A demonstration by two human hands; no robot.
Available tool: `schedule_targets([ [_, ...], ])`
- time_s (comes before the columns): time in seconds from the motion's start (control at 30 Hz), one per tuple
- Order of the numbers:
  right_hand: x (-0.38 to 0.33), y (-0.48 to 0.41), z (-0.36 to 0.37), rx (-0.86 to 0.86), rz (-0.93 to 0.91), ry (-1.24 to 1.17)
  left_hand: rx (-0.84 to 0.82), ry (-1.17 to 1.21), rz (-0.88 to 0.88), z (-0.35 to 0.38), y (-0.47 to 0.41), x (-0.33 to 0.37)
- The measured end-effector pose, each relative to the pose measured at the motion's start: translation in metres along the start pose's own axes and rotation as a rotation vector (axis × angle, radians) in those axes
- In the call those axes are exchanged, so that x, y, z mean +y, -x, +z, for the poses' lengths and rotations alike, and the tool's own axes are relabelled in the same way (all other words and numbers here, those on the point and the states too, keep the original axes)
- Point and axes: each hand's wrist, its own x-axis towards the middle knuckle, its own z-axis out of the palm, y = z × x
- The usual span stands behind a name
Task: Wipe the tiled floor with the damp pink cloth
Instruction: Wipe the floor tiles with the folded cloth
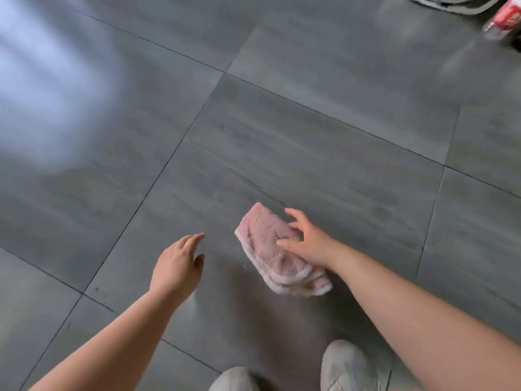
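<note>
A folded pink cloth (pixel 275 255) with a pale edge hangs just above the grey tiled floor (pixel 310 131), in the lower middle of the view. My right hand (pixel 308 241) grips it from the right side, thumb on top and fingers spread behind it. To the left of the cloth, my left hand (pixel 177 263) is stretched out palm down, fingers loosely extended, holding nothing and apart from the cloth.
My two light shoes (pixel 348 365) stand at the bottom edge. A red and white bottle (pixel 504 18) and a white object (pixel 451 2) sit at the far top right. A bright window reflection (pixel 48 88) lies on the tiles at the left.
</note>
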Motion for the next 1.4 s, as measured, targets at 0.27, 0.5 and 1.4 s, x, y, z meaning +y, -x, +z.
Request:
schedule_targets([
  [0.27,0.068,-0.056,0.060,0.461,-0.493,1.021,-0.061,-0.047,-0.124,0.042,-0.031,-0.039],
  [0.5,0.097,-0.067,0.087,0.468,-0.981,1.055,-0.151,-0.117,-0.098,0.043,-0.030,-0.058],
  [1.4,-0.011,-0.172,-0.016,0.369,-0.460,0.993,0.120,0.215,-0.488,0.048,-0.014,-0.122],
])
